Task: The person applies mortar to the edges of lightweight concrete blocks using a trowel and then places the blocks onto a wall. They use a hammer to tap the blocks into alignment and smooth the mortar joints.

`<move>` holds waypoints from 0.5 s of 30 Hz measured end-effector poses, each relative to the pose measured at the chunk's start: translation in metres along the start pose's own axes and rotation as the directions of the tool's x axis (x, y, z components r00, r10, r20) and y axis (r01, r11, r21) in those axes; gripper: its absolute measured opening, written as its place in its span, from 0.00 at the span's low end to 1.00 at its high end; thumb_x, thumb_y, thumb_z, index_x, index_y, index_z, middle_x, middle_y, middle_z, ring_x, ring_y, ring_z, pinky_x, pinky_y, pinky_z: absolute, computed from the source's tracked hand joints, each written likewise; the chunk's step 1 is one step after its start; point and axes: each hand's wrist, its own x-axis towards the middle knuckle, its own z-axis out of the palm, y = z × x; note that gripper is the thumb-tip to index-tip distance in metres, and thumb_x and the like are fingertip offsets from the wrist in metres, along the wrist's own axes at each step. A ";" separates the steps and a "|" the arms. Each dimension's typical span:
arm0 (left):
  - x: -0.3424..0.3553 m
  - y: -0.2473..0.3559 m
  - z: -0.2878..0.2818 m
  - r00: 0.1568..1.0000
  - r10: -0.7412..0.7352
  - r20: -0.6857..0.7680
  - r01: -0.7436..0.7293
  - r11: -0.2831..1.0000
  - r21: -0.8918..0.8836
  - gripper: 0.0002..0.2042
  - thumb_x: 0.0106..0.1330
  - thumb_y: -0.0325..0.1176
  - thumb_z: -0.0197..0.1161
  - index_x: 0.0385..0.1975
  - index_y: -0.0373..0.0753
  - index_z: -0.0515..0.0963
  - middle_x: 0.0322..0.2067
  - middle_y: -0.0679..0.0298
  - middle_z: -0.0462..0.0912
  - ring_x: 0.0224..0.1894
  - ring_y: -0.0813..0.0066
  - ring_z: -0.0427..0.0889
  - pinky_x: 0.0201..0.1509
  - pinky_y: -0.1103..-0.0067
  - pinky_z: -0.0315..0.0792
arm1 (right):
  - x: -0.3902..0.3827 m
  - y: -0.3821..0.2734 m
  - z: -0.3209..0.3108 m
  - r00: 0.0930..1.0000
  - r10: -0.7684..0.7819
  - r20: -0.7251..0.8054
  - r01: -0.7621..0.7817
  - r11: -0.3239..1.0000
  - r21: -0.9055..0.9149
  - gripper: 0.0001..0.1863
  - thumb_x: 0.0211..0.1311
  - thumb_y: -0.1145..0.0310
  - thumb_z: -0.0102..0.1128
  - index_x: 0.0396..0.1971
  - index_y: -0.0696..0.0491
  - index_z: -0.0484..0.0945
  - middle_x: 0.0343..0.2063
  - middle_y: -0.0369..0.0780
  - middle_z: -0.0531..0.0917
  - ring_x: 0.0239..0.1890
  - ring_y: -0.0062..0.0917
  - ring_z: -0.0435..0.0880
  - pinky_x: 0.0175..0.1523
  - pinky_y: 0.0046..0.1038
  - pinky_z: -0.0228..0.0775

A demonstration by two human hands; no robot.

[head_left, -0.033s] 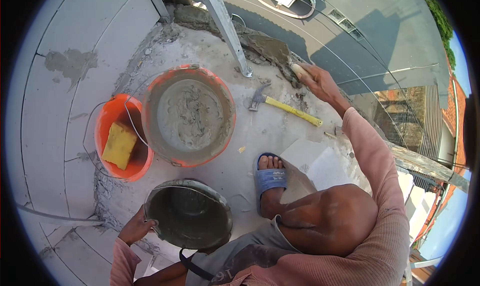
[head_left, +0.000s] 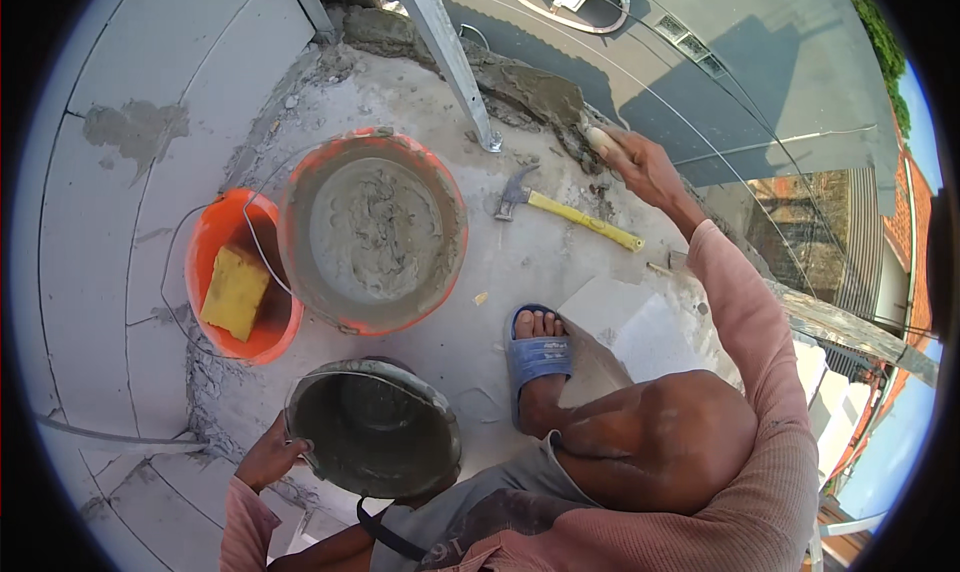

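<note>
My right hand reaches out to the far right and is closed around a pale tool handle, held against a ridge of grey mortar at the slab's edge. The tool's working end is hidden in the mortar. My left hand grips the rim of a grey metal bucket near my knee. The bucket is coated inside with wet cement. A large orange tub of grey mortar sits between the two hands.
A small orange bucket holds a yellow sponge. A yellow-handled hammer lies near a slanted metal post. White tile pieces lie beside my foot in a blue sandal. Beyond the mortar ridge the slab drops to a street.
</note>
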 end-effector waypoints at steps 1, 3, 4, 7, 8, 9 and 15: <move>0.003 -0.006 -0.002 1.000 -0.004 -0.021 0.005 1.000 0.021 0.36 0.67 0.26 0.60 0.75 0.36 0.54 0.63 0.49 0.73 0.61 0.59 0.80 0.56 0.67 0.85 | -0.011 -0.007 -0.003 0.982 0.186 0.043 -0.190 0.967 0.168 0.29 0.75 0.49 0.57 0.62 0.57 0.79 0.40 0.42 0.85 0.32 0.29 0.85 0.37 0.31 0.76; 0.009 -0.002 -0.005 1.000 -0.004 -0.028 0.006 0.998 0.062 0.36 0.67 0.26 0.60 0.75 0.36 0.54 0.63 0.50 0.73 0.61 0.58 0.79 0.57 0.67 0.86 | -0.034 0.002 -0.011 0.968 0.244 0.063 -0.252 0.944 0.214 0.26 0.76 0.50 0.56 0.60 0.56 0.81 0.36 0.38 0.84 0.27 0.22 0.82 0.32 0.26 0.74; 0.011 0.000 -0.005 1.000 -0.019 -0.025 0.019 1.000 0.020 0.35 0.67 0.26 0.60 0.75 0.35 0.55 0.63 0.50 0.73 0.61 0.59 0.79 0.56 0.67 0.86 | -0.041 0.008 -0.015 0.955 0.283 0.092 -0.297 0.919 0.260 0.24 0.77 0.51 0.56 0.58 0.54 0.83 0.32 0.35 0.83 0.22 0.16 0.78 0.28 0.22 0.71; 0.017 0.007 -0.009 0.999 -0.038 -0.016 0.039 0.999 0.023 0.35 0.67 0.25 0.59 0.74 0.35 0.55 0.63 0.50 0.73 0.62 0.59 0.79 0.55 0.67 0.86 | -0.054 0.023 -0.040 0.890 0.359 0.283 -0.435 0.854 0.285 0.24 0.75 0.50 0.58 0.56 0.54 0.85 0.29 0.35 0.84 0.20 0.16 0.78 0.25 0.22 0.71; 0.018 0.009 -0.010 0.999 -0.038 -0.013 0.038 0.997 0.061 0.34 0.67 0.26 0.60 0.74 0.36 0.56 0.63 0.51 0.73 0.62 0.60 0.79 0.55 0.67 0.86 | -0.053 0.024 -0.045 0.888 0.362 0.286 -0.439 0.851 0.287 0.24 0.75 0.50 0.58 0.56 0.54 0.85 0.29 0.35 0.84 0.20 0.16 0.78 0.25 0.22 0.71; 0.020 0.009 -0.011 0.999 -0.041 -0.010 0.042 0.997 0.066 0.34 0.67 0.26 0.60 0.74 0.36 0.56 0.63 0.51 0.73 0.62 0.60 0.79 0.55 0.67 0.86 | -0.051 0.025 -0.050 0.870 0.374 0.320 -0.464 0.841 0.277 0.24 0.74 0.50 0.60 0.54 0.54 0.85 0.29 0.35 0.84 0.19 0.16 0.77 0.23 0.22 0.69; 0.022 0.005 -0.012 0.999 -0.038 -0.024 0.040 0.998 0.053 0.34 0.68 0.26 0.60 0.74 0.38 0.57 0.64 0.53 0.73 0.62 0.60 0.79 0.54 0.68 0.86 | -0.004 0.033 -0.035 0.860 0.310 0.405 -0.432 0.864 0.257 0.22 0.76 0.51 0.59 0.51 0.55 0.85 0.27 0.34 0.84 0.16 0.14 0.75 0.19 0.19 0.66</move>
